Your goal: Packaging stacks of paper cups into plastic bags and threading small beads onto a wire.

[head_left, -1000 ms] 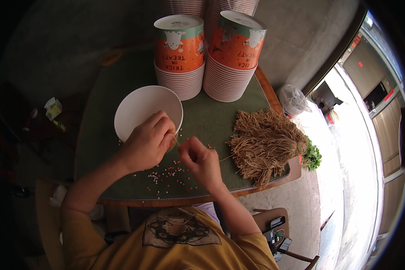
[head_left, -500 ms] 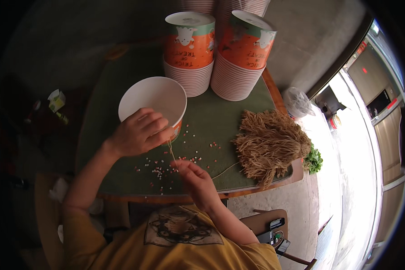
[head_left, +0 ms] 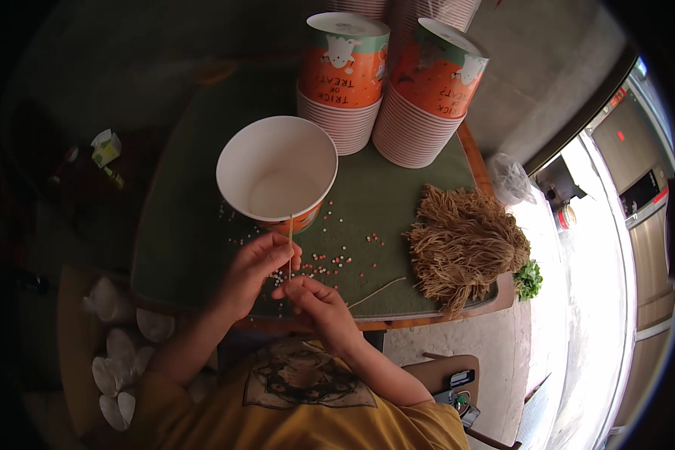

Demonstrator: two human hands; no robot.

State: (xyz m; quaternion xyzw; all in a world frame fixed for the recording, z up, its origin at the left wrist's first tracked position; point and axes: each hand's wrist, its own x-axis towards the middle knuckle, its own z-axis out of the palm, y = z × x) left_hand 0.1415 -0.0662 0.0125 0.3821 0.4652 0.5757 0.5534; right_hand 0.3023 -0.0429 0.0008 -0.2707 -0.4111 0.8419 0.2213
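The left hand [head_left: 266,262] and the right hand [head_left: 315,307] were close together, over the near part of the green tabletop [head_left: 180,210]. A thin string [head_left: 290,238] went up and down between them, and its top came to the near rim of a big paper cup [head_left: 277,169]. The left thumb and fingers were bent and nearly closed around the string, but how tight they were could not be told. The right thumb and first finger were pinched shut on the low part of the string, with the other fingers curled in. A loose cord [head_left: 377,292] stuck out past the right hand toward a big brown bundle of yarn [head_left: 465,244] on the right side of the table. The paper cup stood open, white inside and orange outside. Little pink and white beads [head_left: 324,262] were spread around its bottom and near the hands. Two tall stacks of paper cups [head_left: 343,82] stood upside down behind it. Some green leaves [head_left: 528,280] showed just beside the yarn.
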